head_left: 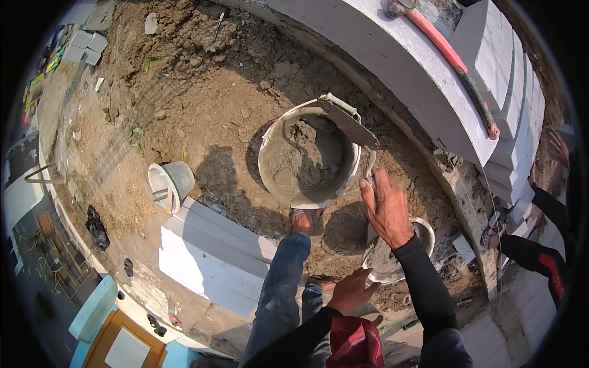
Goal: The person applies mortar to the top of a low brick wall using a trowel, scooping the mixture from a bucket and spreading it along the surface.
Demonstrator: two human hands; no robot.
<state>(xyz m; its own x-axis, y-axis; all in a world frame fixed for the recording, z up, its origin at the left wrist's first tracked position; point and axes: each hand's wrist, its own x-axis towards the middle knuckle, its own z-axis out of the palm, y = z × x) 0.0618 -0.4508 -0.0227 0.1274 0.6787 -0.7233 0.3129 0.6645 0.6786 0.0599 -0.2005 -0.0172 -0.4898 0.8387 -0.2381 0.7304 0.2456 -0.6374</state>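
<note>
My right hand is closed around a trowel, its handle mostly hidden in the grip. The trowel's flat grey blade lies across the right rim of a large bucket of wet grey mortar. My left hand is lower, fingers stretched out and nothing visible in it. It is beside the rim of a second bucket, which also holds grey mortar; whether it touches the rim I cannot tell. My right forearm partly covers this second bucket.
A red-and-black-handled hammer lies on the pale block wall. Another person's dark sleeve is at far right. White blocks are stacked left of my legs, beside a small grey bucket. Loose soil covers the ground.
</note>
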